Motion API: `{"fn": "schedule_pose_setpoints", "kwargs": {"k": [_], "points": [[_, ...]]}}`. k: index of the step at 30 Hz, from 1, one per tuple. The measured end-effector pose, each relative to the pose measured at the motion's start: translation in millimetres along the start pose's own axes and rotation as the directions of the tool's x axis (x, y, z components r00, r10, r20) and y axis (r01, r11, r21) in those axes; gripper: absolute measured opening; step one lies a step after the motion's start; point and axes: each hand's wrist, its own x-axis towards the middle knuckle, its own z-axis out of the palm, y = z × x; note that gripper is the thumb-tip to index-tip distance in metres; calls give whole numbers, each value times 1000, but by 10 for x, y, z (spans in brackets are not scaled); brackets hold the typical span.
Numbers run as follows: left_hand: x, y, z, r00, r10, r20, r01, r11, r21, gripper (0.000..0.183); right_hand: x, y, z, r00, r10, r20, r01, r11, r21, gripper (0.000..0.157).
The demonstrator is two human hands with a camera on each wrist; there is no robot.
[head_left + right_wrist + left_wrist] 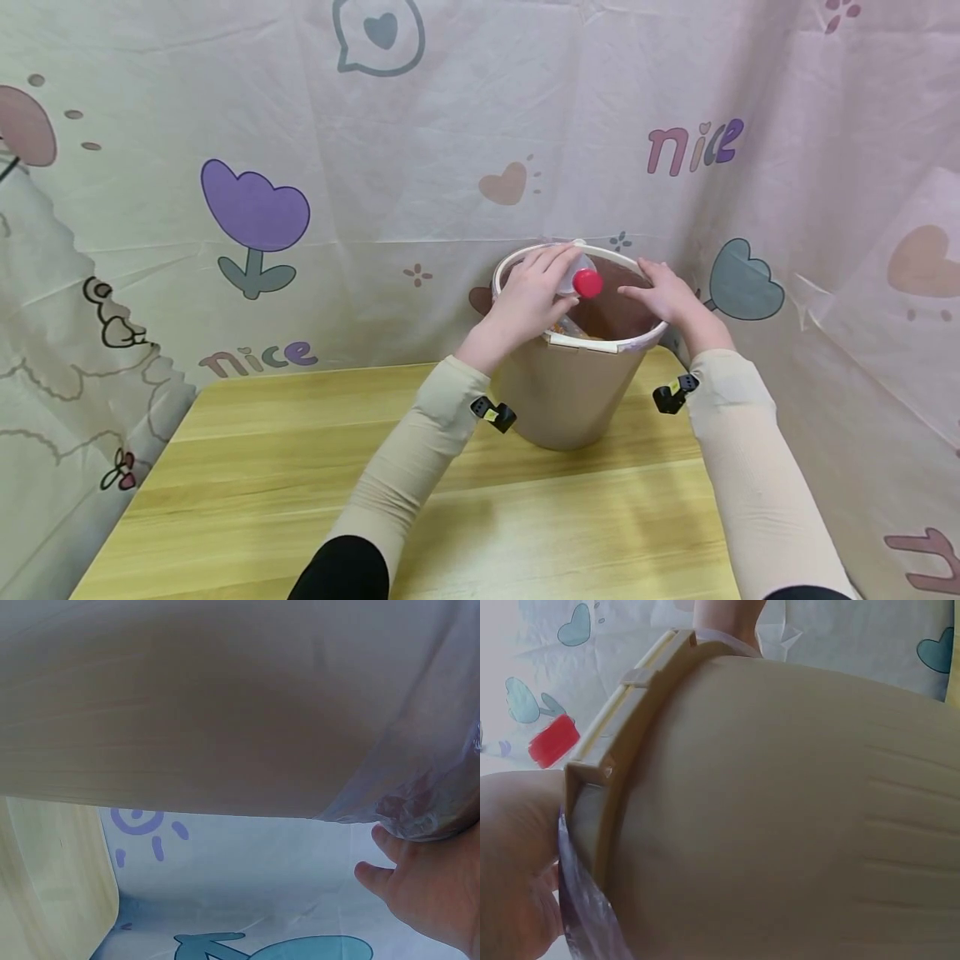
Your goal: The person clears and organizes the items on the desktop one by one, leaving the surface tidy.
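Note:
In the head view my left hand point(523, 302) holds a clear plastic bottle with a red cap point(587, 283) over the mouth of a brown trash bin point(566, 396). Much of the bottle is hidden behind the fingers. The same red cap point(555, 741) shows past the bin's rim in the left wrist view. My right hand point(670, 302) grips the bin's right rim, thumb over the inside. Its other fingertips point(373, 877) show outside the bin beside the thin plastic liner point(420, 799) in the right wrist view.
The bin stands on a wooden table point(300, 467) near its back right. Inside it lies some clear plastic item point(570, 327), only partly seen. Patterned cloth point(420, 150) hangs behind the table and along both sides.

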Motion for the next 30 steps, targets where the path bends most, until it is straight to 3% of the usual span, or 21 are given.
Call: {"fn": "schedule_pose_setpoints", "kwargs": {"k": [7, 11, 30], "points": [[103, 3, 32, 988, -58, 145, 62, 998, -20, 64, -14, -17, -8, 1000, -8, 8, 8, 1000, -2, 85], [134, 7, 36, 977, -83, 197, 87, 996, -9, 66, -8, -16, -10, 1000, -8, 8, 8, 1000, 6, 85], [199, 31, 82, 937, -152, 314, 144, 988, 50, 72, 28, -4, -10, 1000, -3, 8, 3, 1000, -8, 86]]}}
